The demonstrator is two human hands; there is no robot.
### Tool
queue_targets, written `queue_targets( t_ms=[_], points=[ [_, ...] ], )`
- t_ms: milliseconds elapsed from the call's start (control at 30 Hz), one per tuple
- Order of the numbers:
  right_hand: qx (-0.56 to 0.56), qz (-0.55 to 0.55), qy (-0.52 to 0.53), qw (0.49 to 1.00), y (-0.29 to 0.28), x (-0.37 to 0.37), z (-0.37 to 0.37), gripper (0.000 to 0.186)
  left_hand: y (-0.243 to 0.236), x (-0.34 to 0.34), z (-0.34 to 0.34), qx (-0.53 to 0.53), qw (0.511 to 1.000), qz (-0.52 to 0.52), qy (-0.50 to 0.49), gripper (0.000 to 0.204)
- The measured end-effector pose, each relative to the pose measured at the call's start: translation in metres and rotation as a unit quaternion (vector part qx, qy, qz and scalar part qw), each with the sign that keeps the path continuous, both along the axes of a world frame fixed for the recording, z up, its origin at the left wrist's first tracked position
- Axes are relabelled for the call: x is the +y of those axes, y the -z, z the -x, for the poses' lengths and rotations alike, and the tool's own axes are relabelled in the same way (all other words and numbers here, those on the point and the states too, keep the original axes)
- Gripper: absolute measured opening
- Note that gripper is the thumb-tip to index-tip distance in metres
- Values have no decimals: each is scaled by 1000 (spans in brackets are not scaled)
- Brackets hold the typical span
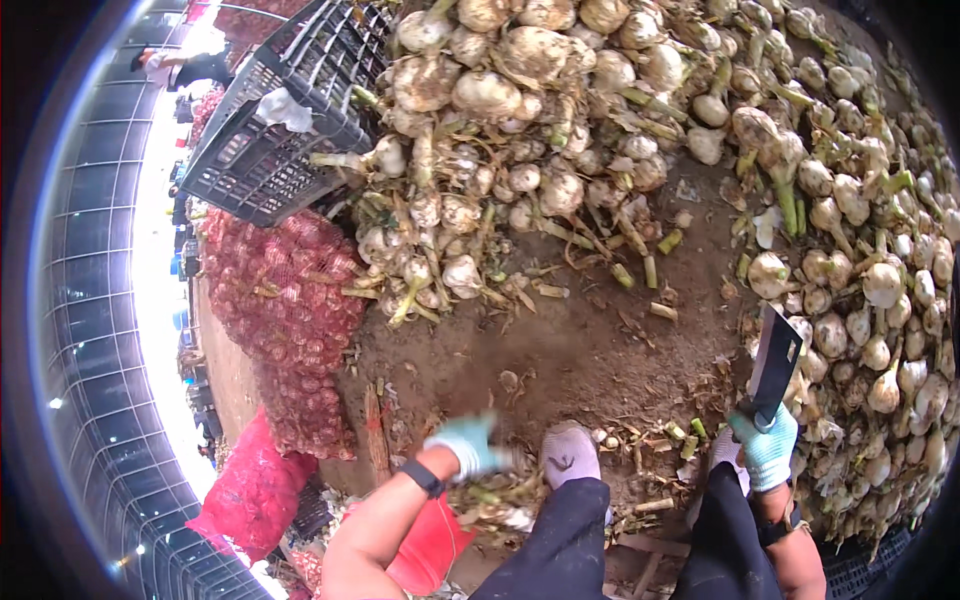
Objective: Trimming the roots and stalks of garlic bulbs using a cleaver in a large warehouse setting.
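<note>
My right hand (765, 450), in a pale teal glove, is closed on the handle of a broad dark cleaver (775, 360), its blade upright beside the right-hand pile of garlic bulbs with stems (880, 285). My left hand (465, 450), also gloved, hangs above the dirt floor (640, 360) left of my shoe, blurred by motion, so its fingers and anything in them are unclear. A second heap of garlic (480, 95) lies ahead of me, with cut stems and papery scraps around it.
A black plastic crate (265, 140) stands upper left, above red mesh sacks of bulbs (280, 320). A pink sack (245, 495) lies lower left and a red object (430, 545) sits by my left leg. A distant person (180, 68) is at top left.
</note>
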State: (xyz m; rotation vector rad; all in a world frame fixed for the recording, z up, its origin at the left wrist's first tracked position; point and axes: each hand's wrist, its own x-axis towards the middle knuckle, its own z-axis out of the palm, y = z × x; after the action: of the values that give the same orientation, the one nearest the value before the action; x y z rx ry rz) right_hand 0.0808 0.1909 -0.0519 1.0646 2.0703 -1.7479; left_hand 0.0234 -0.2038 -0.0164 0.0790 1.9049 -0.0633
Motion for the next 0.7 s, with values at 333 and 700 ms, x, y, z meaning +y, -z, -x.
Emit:
queue_targets(
  t_ms=[333, 700],
  points=[
    [-11, -11, 3, 1000, 0, -9, 20, 19, -32, -80, 208, 398, 897, 156, -111, 100],
    [-11, -5, -25, 1000, 8, -25, 45, 20, 20, -93, 161, 284, 802, -103, -515, 84]
  ],
)
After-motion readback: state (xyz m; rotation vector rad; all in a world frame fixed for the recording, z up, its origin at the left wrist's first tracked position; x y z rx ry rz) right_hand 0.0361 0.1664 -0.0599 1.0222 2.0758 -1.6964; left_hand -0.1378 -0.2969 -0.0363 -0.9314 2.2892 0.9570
